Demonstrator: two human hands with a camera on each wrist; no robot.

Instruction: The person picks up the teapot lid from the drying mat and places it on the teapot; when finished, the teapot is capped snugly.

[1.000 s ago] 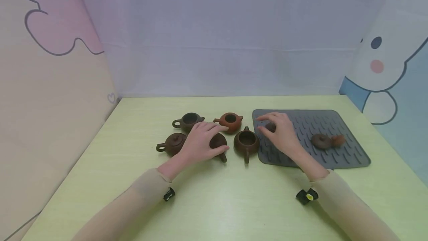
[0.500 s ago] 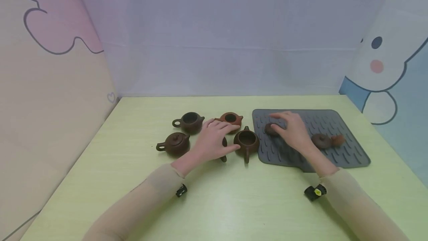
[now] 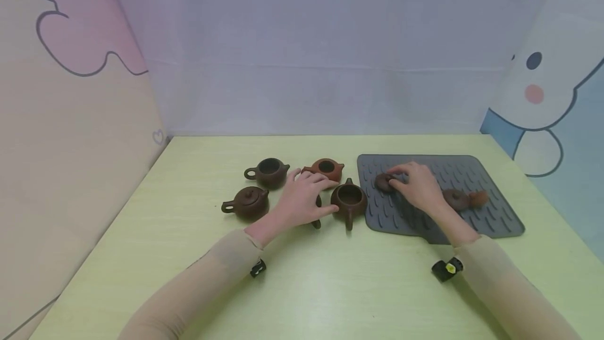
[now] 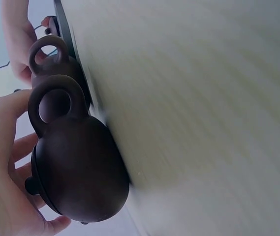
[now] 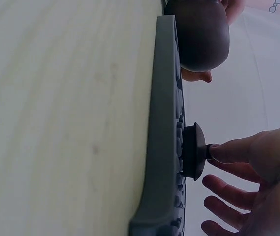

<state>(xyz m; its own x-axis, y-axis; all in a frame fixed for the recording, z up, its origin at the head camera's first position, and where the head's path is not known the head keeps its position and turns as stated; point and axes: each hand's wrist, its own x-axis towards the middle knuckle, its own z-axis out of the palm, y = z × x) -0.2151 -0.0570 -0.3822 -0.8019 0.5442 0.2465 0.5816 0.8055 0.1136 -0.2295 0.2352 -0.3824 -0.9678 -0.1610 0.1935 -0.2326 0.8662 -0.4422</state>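
Note:
My left hand [image 3: 302, 198] hovers with spread, relaxed fingers over a dark brown lidded teapot [image 4: 80, 167], which it mostly hides in the head view. The left wrist view shows the lid's knob close to the palm. Beyond it sits an open dark brown teapot [image 3: 349, 201] with its handle toward me. My right hand [image 3: 417, 188] is over the grey ridged mat [image 3: 401, 219]. Its thumb and index finger pinch the knob of a small dark teapot lid [image 5: 194, 151], which lies on the mat; the other fingers are spread.
An open dark teapot [image 3: 270, 173], a lidded brown teapot [image 3: 249, 203] and an open reddish teapot [image 3: 327, 169] stand on the pale table [image 3: 321, 287]. Partly behind my right wrist, a dark lid [image 3: 456, 200] and a reddish-brown piece [image 3: 478, 199] lie on the mat.
My left hand has shifted right over the lidded teapot, uncovering the brown teapot at left. The right hand has moved right and lowered, and its fingertips now meet at the lid's knob.

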